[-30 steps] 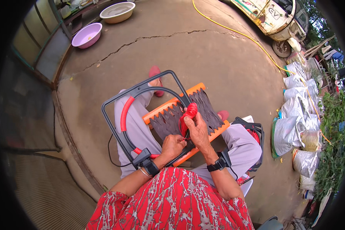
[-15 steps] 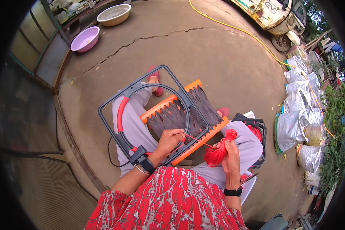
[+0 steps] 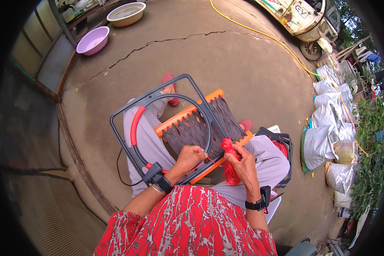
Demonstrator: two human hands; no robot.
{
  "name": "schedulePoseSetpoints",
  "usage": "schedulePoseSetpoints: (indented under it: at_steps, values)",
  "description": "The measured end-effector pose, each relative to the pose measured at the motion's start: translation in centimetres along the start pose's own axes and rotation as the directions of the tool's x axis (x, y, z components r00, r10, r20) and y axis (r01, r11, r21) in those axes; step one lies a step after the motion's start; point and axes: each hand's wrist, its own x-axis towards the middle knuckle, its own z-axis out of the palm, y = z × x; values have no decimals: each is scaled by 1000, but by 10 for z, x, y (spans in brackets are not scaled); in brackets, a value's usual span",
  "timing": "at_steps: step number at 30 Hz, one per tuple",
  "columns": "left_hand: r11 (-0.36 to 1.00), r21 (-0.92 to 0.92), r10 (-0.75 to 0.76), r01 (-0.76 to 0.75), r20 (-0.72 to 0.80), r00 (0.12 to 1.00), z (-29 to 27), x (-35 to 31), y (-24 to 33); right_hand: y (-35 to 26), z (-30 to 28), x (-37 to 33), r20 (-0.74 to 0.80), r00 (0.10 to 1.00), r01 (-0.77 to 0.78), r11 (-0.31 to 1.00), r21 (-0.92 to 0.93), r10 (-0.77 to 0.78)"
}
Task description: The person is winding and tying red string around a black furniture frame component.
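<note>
A dark grey plastic frame with a round ring inside it (image 3: 210, 123) rests tilted across my lap. Red cord wraps (image 3: 134, 127) cover part of the ring's left side. At the ring's near right side my left hand (image 3: 189, 159) is closed in a pinch on a thin red strand. My right hand (image 3: 242, 165) grips a loose bundle of red cord (image 3: 230, 168), and the strand runs short between the two hands. Below the frame, between my legs, lies an orange-barred piece (image 3: 215, 94) strung with dark grey net-like strips (image 3: 184, 132).
More dark frames with red cord (image 3: 281, 147) lie beside my right knee. White sacks (image 3: 322, 143) line the right side near plants. A yellow hose (image 3: 281, 42) crosses the ground toward a parked vehicle (image 3: 301, 17). Two basins, purple (image 3: 93, 41) and tan (image 3: 126, 14), sit at far left.
My right hand has moved left and slightly up with the cord bundle, closer to the ring and my left hand. The stretched strand between the hands has become shorter.
</note>
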Motion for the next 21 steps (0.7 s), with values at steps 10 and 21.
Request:
schedulePoseSetpoints:
  at_steps: [10, 21]
  values:
    - [971, 233, 88, -55, -134, 987, 6, -3, -1, -6, 53, 68, 232, 966, 228, 788, -573, -111]
    - [890, 453, 166, -46, -230, 959, 7, -3, -6, -47, 53, 67, 307, 939, 278, 864, -419, -153]
